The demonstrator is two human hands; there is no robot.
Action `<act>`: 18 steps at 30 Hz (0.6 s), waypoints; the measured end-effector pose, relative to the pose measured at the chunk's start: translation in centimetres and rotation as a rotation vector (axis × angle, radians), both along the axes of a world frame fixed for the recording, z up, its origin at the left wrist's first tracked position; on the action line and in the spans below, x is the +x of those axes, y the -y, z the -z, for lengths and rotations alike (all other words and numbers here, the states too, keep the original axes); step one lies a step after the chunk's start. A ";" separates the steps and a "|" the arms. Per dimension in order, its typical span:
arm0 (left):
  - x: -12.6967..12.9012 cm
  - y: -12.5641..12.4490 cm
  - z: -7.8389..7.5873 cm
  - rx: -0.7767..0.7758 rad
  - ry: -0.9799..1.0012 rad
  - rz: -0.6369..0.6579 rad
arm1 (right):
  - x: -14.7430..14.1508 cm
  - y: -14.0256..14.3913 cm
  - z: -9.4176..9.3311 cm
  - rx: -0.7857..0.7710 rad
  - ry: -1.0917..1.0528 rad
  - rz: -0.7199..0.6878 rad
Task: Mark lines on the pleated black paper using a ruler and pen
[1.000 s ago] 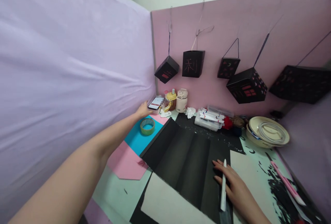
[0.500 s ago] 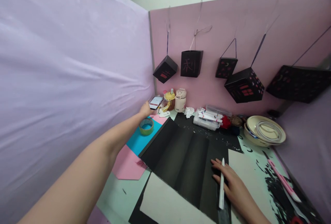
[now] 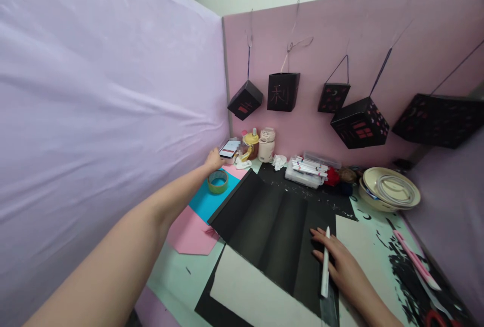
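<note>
My left hand [image 3: 214, 159] reaches far out to the back left and grips the near left edge of a smartphone [image 3: 229, 149] with a lit screen; some of its fingers are hidden. My right hand [image 3: 340, 261] rests on a folded sheet of black card [image 3: 276, 231], with a slim white pen [image 3: 325, 266] held between its fingers. Creases run along the card, and a narrow flap stands up at its left edge. Beneath the pen lies a clear ruler [image 3: 329, 309], partly covered by the hand.
A green tape roll [image 3: 218, 182] sits on blue paper [image 3: 198, 202]. Behind are a cream bottle [image 3: 266, 145], a box of markers [image 3: 306, 172] and stacked bowls [image 3: 389, 189]. At right lie a pink cutter [image 3: 416, 261], red-handled scissors [image 3: 434, 317] and black scraps. Black paper lanterns [image 3: 283, 92] hang above.
The view has shifted slightly, so everything sits a little further right. Both hands keep their places, the left on the smartphone and the right with the white pen.
</note>
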State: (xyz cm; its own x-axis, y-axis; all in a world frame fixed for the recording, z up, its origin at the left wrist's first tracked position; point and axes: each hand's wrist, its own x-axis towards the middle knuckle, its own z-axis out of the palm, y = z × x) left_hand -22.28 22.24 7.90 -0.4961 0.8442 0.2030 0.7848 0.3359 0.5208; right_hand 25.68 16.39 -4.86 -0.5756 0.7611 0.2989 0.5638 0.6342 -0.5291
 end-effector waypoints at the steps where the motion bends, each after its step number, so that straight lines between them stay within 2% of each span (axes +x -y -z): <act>1: 0.2 0.4 -0.1 0.018 -0.007 -0.016 | 0.0 -0.1 0.0 -0.003 0.000 0.000; 5: 1.9 2.4 -0.4 0.119 -0.045 -0.031 | 0.3 -0.5 0.2 -0.029 -0.009 0.015; 8: 4.5 5.0 -0.3 0.200 -0.067 0.048 | 0.5 -0.7 0.4 -0.038 -0.023 0.014; 11: 8.2 8.8 0.0 0.261 -0.082 0.159 | 0.6 -0.7 0.3 -0.037 -0.036 0.014; 12: 9.7 10.3 0.1 0.290 -0.091 0.217 | 0.6 -0.7 0.3 -0.039 -0.042 0.017; 15: 14.8 14.9 0.8 0.389 -0.108 0.508 | 0.5 -0.7 0.1 -0.041 -0.061 0.020; 16: 16.6 16.3 1.2 0.390 -0.116 0.595 | 0.5 -0.7 0.0 -0.042 -0.063 0.019; 18: 20.0 18.6 2.1 0.290 -0.133 0.795 | 0.5 -0.8 0.0 -0.045 -0.061 0.018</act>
